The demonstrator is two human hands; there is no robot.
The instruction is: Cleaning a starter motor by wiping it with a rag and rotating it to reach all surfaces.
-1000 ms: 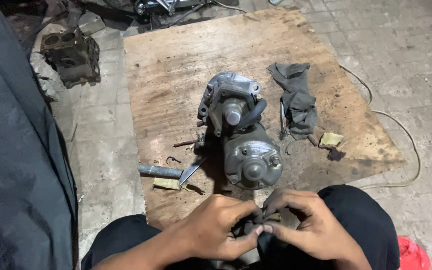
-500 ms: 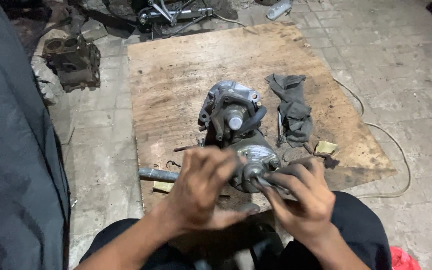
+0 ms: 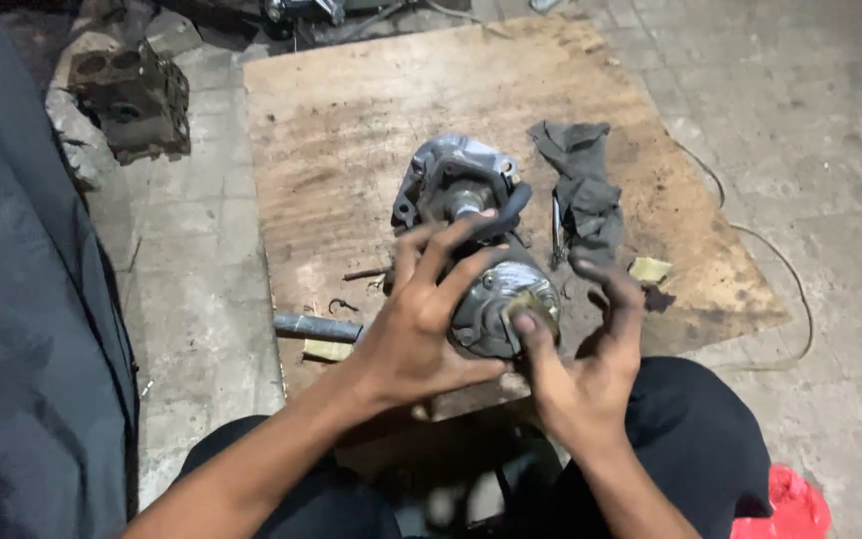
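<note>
A grey metal starter motor lies on a worn wooden board on the floor, its round end cap facing me. My left hand reaches over the left side of the cap, fingers spread and touching the motor's body. On the right, my right hand has its thumb pressed on the cap's face, where a small yellowish piece sits, the other fingers raised and apart. Whether that piece is held I cannot tell.
A dark rag lies on the board right of the motor, with a thin rod beside it. A metal tube and small bits lie at the board's left edge. A rusty engine part sits at top left. A thin cable runs at right.
Both hands rose from my lap to the motor's end cap. The left hand spread over the cap's left side, and the right thumb came onto its face.
</note>
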